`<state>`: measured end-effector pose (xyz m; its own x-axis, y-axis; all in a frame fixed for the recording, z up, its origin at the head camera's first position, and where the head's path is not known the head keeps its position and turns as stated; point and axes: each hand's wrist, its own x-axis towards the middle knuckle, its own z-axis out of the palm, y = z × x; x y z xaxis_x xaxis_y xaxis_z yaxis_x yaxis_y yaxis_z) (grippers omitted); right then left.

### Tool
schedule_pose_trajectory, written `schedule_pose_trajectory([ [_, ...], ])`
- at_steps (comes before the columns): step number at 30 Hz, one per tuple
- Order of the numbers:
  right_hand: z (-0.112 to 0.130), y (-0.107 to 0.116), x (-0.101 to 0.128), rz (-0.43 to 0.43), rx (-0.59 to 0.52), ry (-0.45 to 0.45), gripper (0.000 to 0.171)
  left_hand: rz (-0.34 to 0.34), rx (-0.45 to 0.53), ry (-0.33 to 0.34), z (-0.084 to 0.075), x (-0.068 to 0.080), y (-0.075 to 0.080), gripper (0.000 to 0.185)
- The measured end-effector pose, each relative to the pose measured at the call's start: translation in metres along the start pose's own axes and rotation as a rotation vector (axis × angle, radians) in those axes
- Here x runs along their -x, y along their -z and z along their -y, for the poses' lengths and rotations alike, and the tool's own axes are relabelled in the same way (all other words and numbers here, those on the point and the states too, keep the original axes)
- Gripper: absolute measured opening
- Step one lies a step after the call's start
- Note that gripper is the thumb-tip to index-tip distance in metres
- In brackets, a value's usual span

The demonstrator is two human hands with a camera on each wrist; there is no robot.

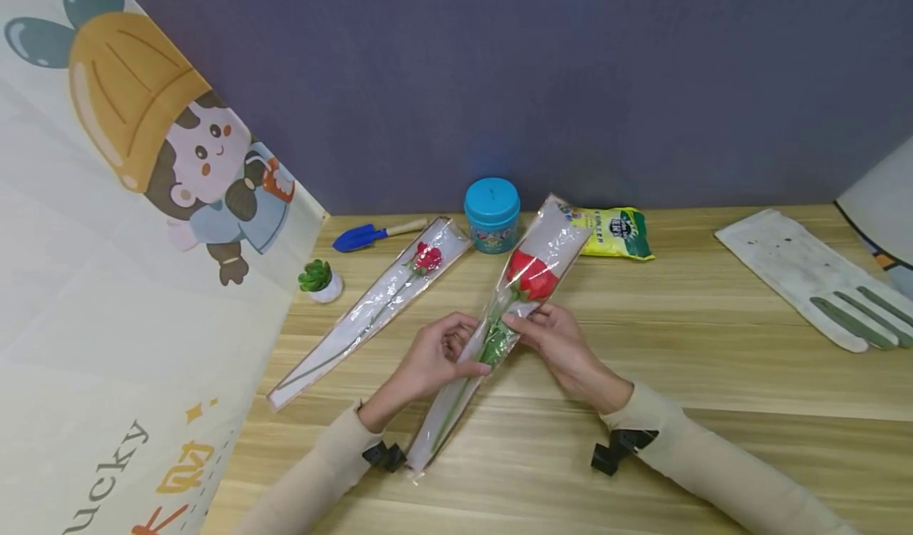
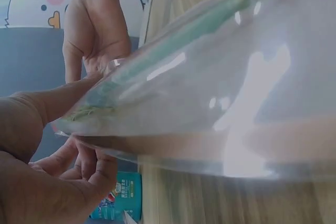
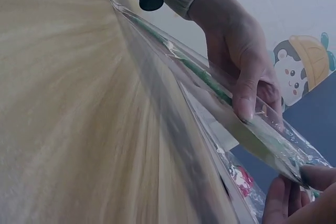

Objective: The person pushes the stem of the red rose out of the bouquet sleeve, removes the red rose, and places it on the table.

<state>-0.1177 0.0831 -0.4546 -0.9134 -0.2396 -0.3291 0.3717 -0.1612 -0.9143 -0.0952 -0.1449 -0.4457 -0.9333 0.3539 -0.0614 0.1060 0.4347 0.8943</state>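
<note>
A red artificial rose (image 1: pixel 532 275) in a long clear plastic sleeve (image 1: pixel 456 396) slants between both hands, above the table. My left hand (image 1: pixel 437 357) pinches the sleeve's left edge about midway, thumb on top; in the right wrist view the left thumb (image 3: pixel 245 95) presses the plastic over the green stem. My right hand (image 1: pixel 559 349) grips the right edge just below the bloom, its thumb on the front. In the left wrist view, the sleeve (image 2: pixel 210 77) fills much of the picture and hides the bloom. Left of the hands, a second sleeved rose (image 1: pixel 426 258) with a smaller bloom lies on the table.
A blue lidded tin (image 1: pixel 492 216) stands at the back, beside a yellow-green packet (image 1: pixel 616 234). A blue trowel (image 1: pixel 360 238) and a small potted succulent (image 1: pixel 321 281) are at the left. White-green gloves (image 1: pixel 792 265) lie at the right. Walls border the back and left.
</note>
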Motion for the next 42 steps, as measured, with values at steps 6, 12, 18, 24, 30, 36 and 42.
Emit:
schedule_pose_trajectory([
  [6, 0.005, 0.009, -0.003, -0.043, 0.012, 0.022, 0.057, 0.01, 0.017, -0.003, 0.001, 0.002, 0.0, 0.046],
  [12, 0.013, 0.018, -0.005, -0.054, -0.016, 0.054, 0.061, 0.04, 0.092, 0.007, -0.001, 0.006, -0.001, 0.045],
  [18, 0.017, 0.021, -0.003, -0.033, -0.039, 0.073, 0.066, 0.038, 0.127, -0.02, -0.005, 0.005, -0.005, 0.046],
  [24, 0.016, 0.021, -0.002, -0.03, -0.061, 0.089, 0.067, 0.03, 0.121, -0.037, -0.005, 0.004, -0.011, 0.044],
  [30, 0.016, 0.022, -0.002, -0.061, -0.056, 0.073, 0.066, 0.018, 0.143, -0.022, -0.006, 0.003, -0.016, 0.043],
  [36, 0.016, 0.02, -0.002, -0.077, -0.026, 0.088, 0.063, -0.002, 0.195, -0.004, -0.008, 0.003, -0.019, 0.043],
  [42, 0.013, 0.02, -0.001, -0.088, 0.012, 0.098, 0.059, -0.046, 0.237, -0.022, -0.008, 0.004, -0.022, 0.041],
])
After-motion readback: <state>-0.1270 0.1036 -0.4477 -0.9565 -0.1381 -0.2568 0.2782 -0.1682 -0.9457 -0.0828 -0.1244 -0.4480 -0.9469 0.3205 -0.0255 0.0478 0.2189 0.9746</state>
